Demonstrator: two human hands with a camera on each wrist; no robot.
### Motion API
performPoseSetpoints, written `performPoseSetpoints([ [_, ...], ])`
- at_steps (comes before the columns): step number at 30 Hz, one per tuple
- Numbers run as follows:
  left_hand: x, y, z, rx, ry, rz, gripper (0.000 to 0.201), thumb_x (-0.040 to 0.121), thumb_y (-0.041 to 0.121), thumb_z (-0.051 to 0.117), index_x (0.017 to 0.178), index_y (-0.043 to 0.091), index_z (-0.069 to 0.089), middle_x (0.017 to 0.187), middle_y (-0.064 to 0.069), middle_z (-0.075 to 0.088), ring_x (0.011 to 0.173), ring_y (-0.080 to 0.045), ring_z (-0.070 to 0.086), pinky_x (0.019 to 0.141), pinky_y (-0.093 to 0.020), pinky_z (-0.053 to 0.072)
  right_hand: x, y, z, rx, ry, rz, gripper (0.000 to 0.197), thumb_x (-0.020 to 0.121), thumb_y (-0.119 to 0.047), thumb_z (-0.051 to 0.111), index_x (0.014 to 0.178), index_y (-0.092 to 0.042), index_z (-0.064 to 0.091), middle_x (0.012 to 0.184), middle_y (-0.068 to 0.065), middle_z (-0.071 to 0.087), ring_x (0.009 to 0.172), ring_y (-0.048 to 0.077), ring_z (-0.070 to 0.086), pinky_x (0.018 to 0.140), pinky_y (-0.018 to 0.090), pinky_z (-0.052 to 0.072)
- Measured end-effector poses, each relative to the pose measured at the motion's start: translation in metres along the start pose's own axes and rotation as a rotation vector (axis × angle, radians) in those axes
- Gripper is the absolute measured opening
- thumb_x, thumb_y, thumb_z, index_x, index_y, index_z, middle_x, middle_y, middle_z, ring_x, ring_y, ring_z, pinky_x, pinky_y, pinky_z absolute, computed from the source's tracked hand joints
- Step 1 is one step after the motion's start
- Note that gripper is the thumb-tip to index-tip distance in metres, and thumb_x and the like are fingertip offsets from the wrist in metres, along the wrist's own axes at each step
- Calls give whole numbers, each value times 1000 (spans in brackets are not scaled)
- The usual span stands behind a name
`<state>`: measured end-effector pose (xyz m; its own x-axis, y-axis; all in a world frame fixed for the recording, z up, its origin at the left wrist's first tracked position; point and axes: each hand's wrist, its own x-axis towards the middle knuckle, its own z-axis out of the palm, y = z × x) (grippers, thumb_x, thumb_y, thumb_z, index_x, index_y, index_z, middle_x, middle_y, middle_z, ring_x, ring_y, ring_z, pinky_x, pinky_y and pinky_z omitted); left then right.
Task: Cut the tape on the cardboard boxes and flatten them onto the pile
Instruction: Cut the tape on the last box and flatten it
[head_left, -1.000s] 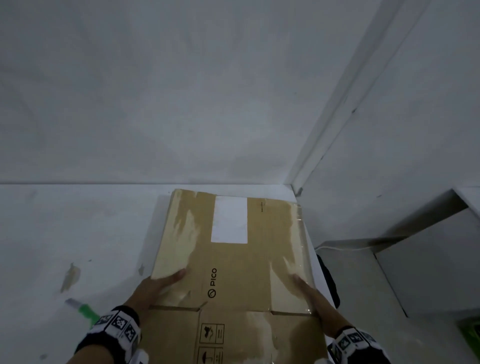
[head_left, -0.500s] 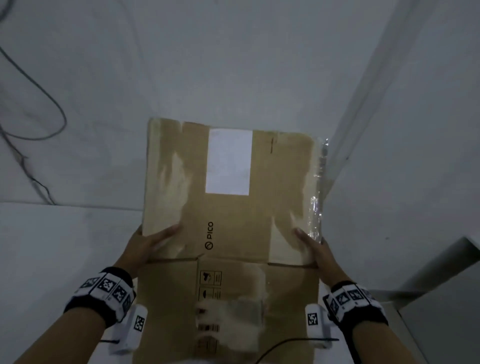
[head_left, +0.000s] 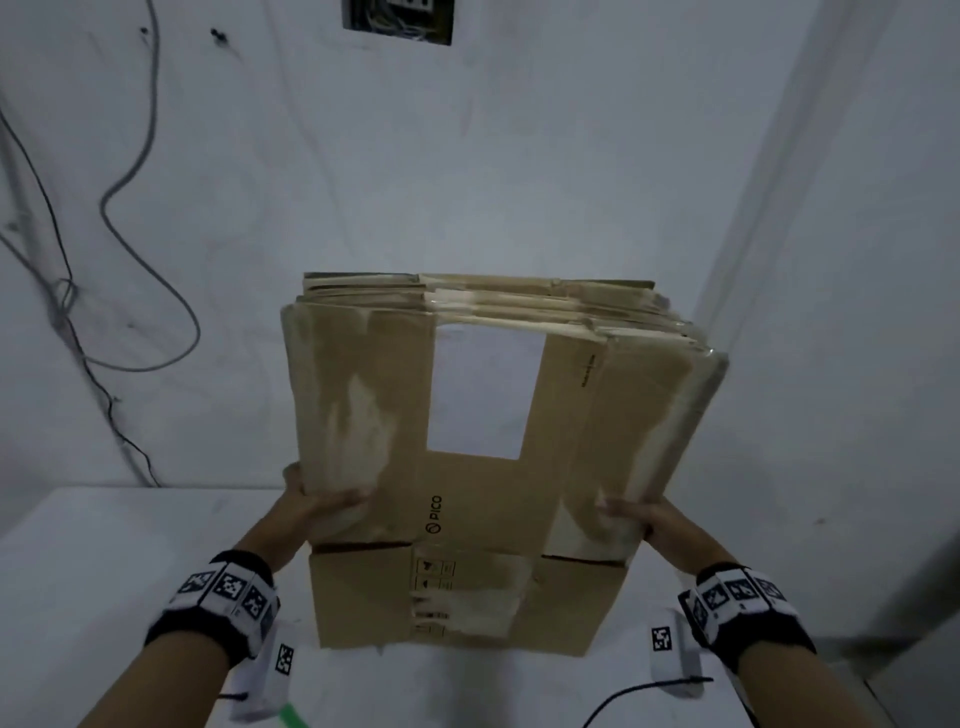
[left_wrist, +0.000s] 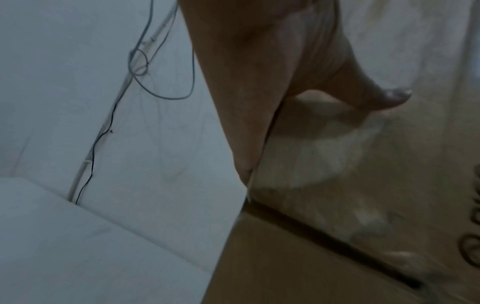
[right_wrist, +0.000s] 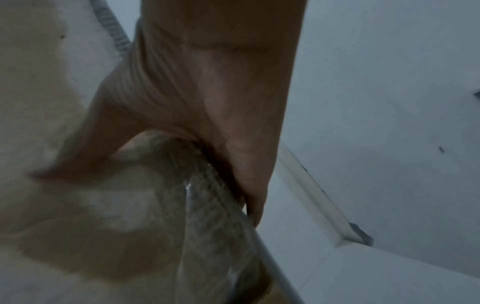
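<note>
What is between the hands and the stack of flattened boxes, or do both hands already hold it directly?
Nothing visible. The left hand grips the left edge of the stack of flattened cardboard boxes and the right hand grips its right edge, thumbs on the front face. Both touch the cardboard directly.

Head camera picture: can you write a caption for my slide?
Both hands, left and right, grip a stack of flattened brown cardboard boxes.

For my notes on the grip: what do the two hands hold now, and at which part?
Both hold the stack of flattened brown cardboard boxes: the left hand grips its left edge, the right hand its tape-covered right edge.
</note>
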<state>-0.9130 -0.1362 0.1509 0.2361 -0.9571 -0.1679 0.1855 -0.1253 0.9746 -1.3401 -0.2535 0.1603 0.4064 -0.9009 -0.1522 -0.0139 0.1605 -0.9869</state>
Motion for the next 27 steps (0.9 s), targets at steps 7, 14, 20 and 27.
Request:
performPoseSetpoints([
  [7, -20, 33, 4, 69, -148, -25, 108, 20, 45, 97, 118, 19, 60, 112, 0, 71, 107, -23, 63, 82, -38, 52, -7, -11, -18, -94, -20, 135, 117, 30, -50, 98, 131, -10, 56, 127, 5, 67, 122, 24, 58, 100, 40, 50],
  [14, -17, 31, 11, -12, -143, -54, 110, 14, 39, 97, 114, 8, 64, 107, -3, 73, 104, -25, 64, 80, -36, 51, -12, -28, -6, -34, -16, -3, 106, 27, -50, 98, 119, -10, 61, 115, 3, 72, 107, 16, 67, 85, 25, 55],
  [20, -17, 25, 12, -50, -129, -5, 108, 11, 45, 96, 108, 8, 66, 101, -2, 74, 93, -19, 69, 75, -32, 51, -12, -12, 3, 83, 66, -111, 117, 38, -48, 98, 138, -15, 46, 127, 3, 67, 115, 19, 63, 87, 28, 56],
  [27, -12, 23, 12, -85, -132, 34, 106, 10, 48, 94, 104, 8, 65, 93, -1, 75, 82, -16, 72, 66, -27, 55, -12, -16, 3, 63, 41, -94, 108, 25, -49, 98, 119, -14, 59, 111, 1, 73, 103, 16, 69, 77, 24, 57],
])
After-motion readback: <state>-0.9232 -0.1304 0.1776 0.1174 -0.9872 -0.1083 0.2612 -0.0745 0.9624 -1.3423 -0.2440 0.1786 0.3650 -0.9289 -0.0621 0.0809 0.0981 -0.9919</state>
